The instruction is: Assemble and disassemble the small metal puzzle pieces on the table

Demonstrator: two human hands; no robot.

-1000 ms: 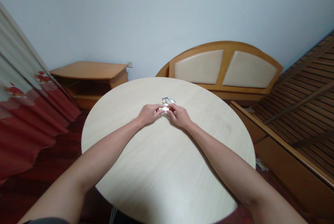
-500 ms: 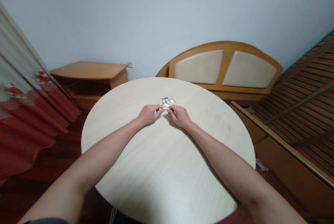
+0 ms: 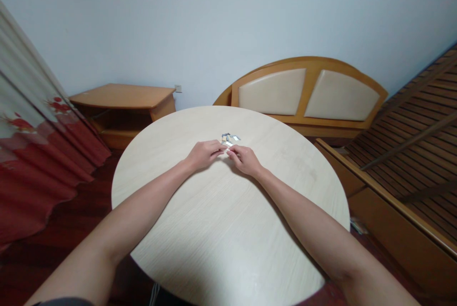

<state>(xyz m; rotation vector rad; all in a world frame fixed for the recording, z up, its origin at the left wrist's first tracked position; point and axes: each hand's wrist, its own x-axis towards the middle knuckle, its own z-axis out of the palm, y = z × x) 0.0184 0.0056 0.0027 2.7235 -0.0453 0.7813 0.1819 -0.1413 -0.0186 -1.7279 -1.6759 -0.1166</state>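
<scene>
Over the far half of a round pale table (image 3: 228,230), my left hand (image 3: 205,154) and my right hand (image 3: 245,159) meet almost fingertip to fingertip. The right thumb and fingers pinch a small white piece (image 3: 228,149), too tiny to identify. My left fingers are closed beside it; what they hold, if anything, is hidden. Just beyond the fingertips lies a small cluster of flat pieces, among them a white-faced one (image 3: 236,138), a yellowish one (image 3: 224,139) and some dark bits (image 3: 226,134). Another white-faced piece (image 3: 229,143) shows right behind the fingers.
A wooden cabinet (image 3: 124,95) stands behind the table on the left, near a red and white curtain (image 3: 53,168). Behind on the right is a padded headboard (image 3: 271,92). A bed frame (image 3: 392,196) with slats (image 3: 417,139) runs along the right side.
The white piece, earlier held level between both hands, now shows mostly at the right fingertips and looks turned. My left fingers have shifted slightly; both arms stay nearly in place.
</scene>
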